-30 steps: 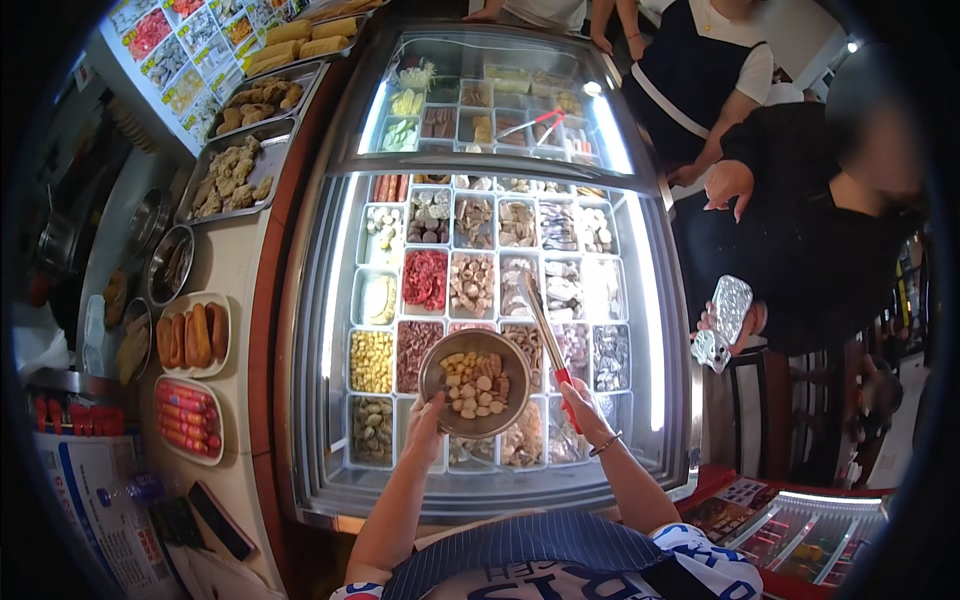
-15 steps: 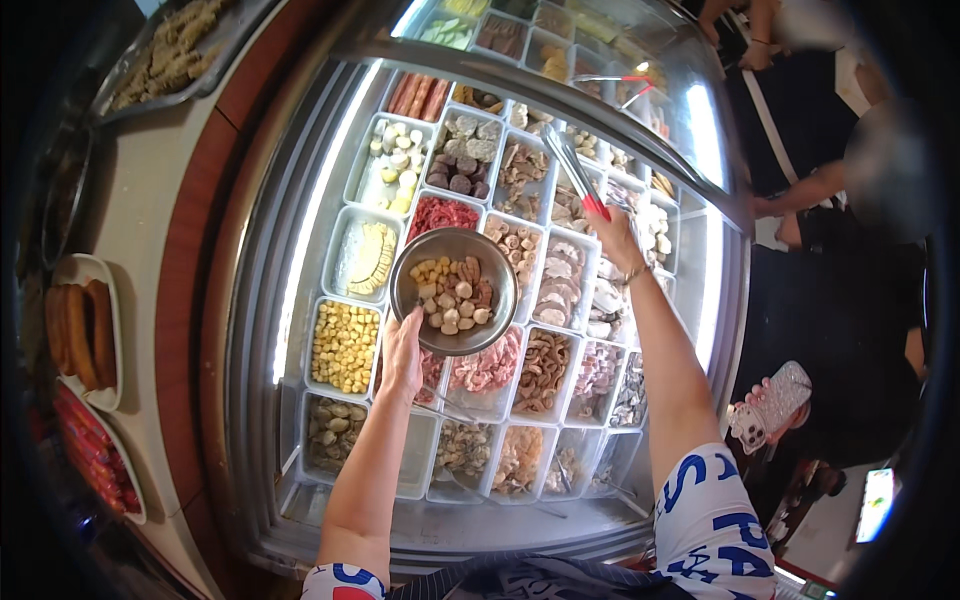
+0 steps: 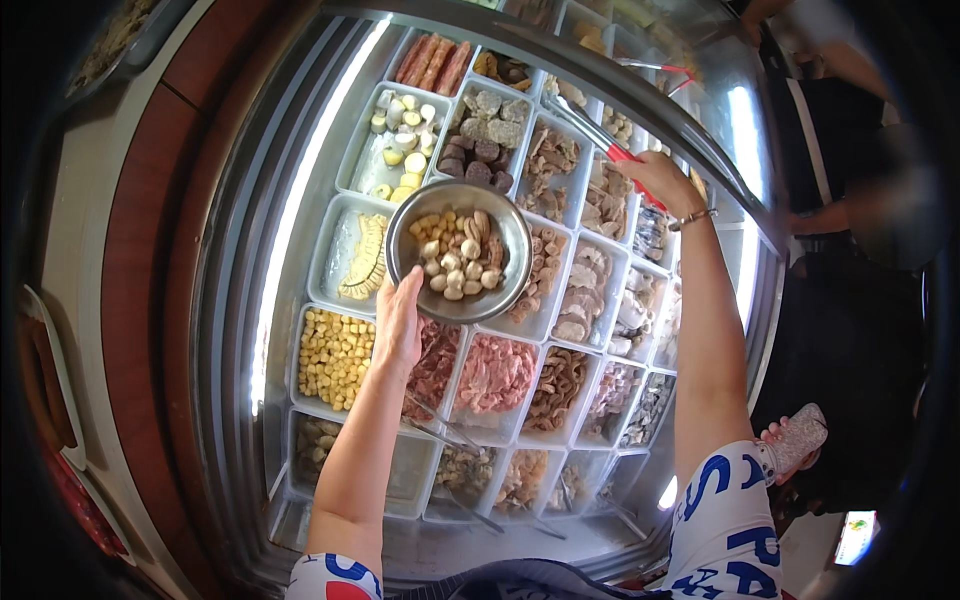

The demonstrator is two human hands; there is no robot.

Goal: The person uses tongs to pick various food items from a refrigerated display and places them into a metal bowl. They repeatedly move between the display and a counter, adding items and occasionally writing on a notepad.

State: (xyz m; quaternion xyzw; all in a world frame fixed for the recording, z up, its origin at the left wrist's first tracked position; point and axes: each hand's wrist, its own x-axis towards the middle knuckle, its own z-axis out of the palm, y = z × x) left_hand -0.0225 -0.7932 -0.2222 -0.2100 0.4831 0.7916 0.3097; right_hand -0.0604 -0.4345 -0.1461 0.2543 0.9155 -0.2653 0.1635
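1. Two hands at work: left hand point(image 3: 398, 325), centre frame, grips the metal bowl point(image 3: 459, 250) by its rim.
2. Right hand point(image 3: 658, 180), upper right, is closed around red-handled tongs point(image 3: 590, 130) over the upper trays.
3. Bowl partly filled with pale pieces; tongs look empty, picking unfinished.
4. Display case point(image 3: 300, 200) holds the ingredient trays.

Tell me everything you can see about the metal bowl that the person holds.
The metal bowl is round, shiny and silver-coloured, of steel as it looks. It is held roughly level above the white trays of the food display case. It holds pale round balls and some brownish pieces. The left hand grips its near rim from below; nothing else touches it.
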